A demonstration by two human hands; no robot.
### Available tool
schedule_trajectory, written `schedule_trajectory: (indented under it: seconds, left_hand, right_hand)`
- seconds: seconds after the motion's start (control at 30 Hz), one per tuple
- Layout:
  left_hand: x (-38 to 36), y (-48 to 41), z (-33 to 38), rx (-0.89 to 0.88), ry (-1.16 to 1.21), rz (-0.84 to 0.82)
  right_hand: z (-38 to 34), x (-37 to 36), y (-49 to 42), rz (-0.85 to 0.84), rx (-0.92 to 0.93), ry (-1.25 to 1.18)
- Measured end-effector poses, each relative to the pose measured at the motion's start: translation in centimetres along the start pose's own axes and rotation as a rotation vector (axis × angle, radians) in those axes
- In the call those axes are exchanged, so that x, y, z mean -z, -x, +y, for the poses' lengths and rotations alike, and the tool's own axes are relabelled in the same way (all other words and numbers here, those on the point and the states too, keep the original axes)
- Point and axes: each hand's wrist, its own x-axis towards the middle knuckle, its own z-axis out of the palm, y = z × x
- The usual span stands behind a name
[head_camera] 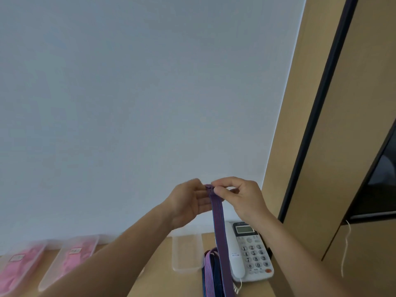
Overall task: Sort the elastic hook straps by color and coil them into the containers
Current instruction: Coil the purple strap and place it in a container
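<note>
Left hand [188, 202] is raised in front of the wall [128, 103], thumb and fingertips closed on the top end of a purple strap [218, 224]. Right hand [242, 198] meets it from the right, thumb and forefinger pinching the same end, remaining fingers curled. The two hands are touching or nearly touching at the strap's tip. Whether a hook is present at that tip cannot be told.

The purple strap, with fine red and blue striping, hangs straight down from the hands to the near right part of the surface [167, 286]. There it joins a strap pile [211, 273] of purple and dark blue lengths, lying just left of a white telephone [250, 254].

An empty container [186, 254], clear plastic, stands just left of the strap pile. Two more clear containers are well to the left, blurred, each holding pink material: one at the far left edge [19, 266], the other [72, 260] beside it.

A wooden cabinet [321, 146] with a dark edge fills the right side.
</note>
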Motion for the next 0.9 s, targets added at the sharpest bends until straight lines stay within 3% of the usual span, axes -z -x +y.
schedule_trajectory:
  seconds: [0.23,0.37,0.47,0.53,0.63,0.7,0.9]
  left_hand:
    - [-0.3,-0.2,0.4,-0.117,0.058,0.05]
    - [-0.6,-0.3,0.7,-0.193,0.049,0.045]
    - [-0.9,-0.5,1.1,-0.245,0.019,0.052]
    - [-1.1,-0.5,1.3,-0.295,-0.081,0.068]
    - [-1.3,-0.4,1.3,-0.363,-0.349,0.107]
    - [-1.3,-0.4,1.1,-0.362,-0.5,0.134]
    - [-1.4,-0.1,0.8,-0.26,-0.562,0.083]
  right_hand:
    - [0.6,-0.6,0.9,-0.06,0.052,0.168]
    - [0.8,-1.0,1.5,0.026,-0.028,-0.096]
    - [1.0,-1.3,1.8,0.135,-0.246,-0.32]
    - [1.1,-1.2,1.8,0.054,-0.377,-0.437]
    - [0.9,-1.0,2.0,-0.028,-0.403,-0.476]
    - [0.9,-1.2,2.1,-0.007,-0.374,-0.425]
    - [0.7,-1.6,2.6,0.113,-0.275,-0.246]
